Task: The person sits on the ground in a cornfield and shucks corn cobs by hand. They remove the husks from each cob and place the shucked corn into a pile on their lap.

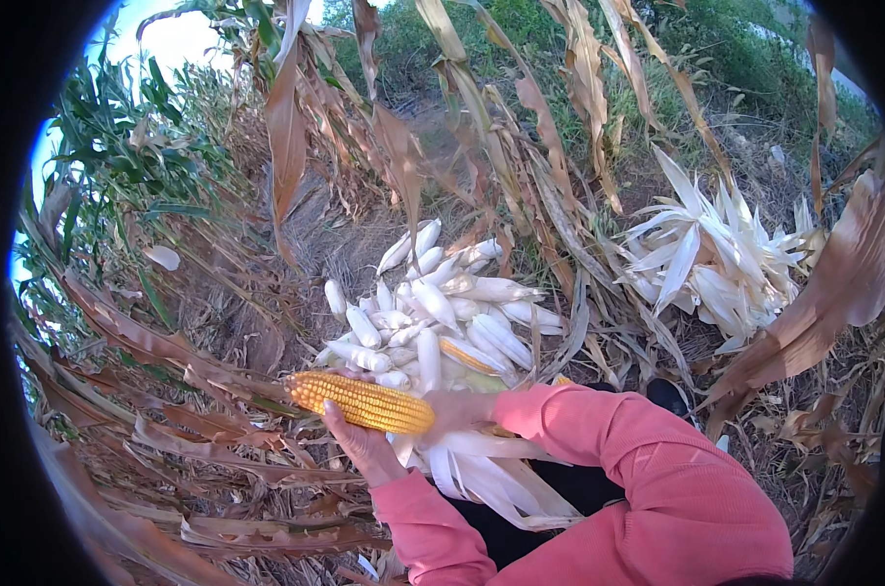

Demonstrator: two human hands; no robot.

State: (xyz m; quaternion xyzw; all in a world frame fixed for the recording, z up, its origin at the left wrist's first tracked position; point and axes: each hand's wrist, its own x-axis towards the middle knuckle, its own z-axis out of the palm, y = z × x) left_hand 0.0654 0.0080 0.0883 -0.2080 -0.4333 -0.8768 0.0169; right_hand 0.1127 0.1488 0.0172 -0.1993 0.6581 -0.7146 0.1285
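A yellow ear of corn (pixel 364 400), its kernels bare, lies across my left hand (pixel 361 444). My left thumb presses on its near side, and the other fingers are behind it. At the thick end of the ear is my right hand (pixel 454 412), blurred and closed around the base where the husk joins. Peeled pale husk leaves (pixel 501 479) hang below my right hand over my lap. Its fingertips are hidden. Just beyond both hands lies a heap of white corn ears (pixel 433 303), with a yellow ear partly showing among them.
Discarded pale husks (pixel 706 254) are piled at the right. Dry corn stalks and leaves (pixel 569 244) hang across the front and right. Brown leaves (pixel 208 430) lie at the left, with greener stalks (pixel 120 156) beyond. A dark shoe (pixel 667 396) shows beside my right sleeve.
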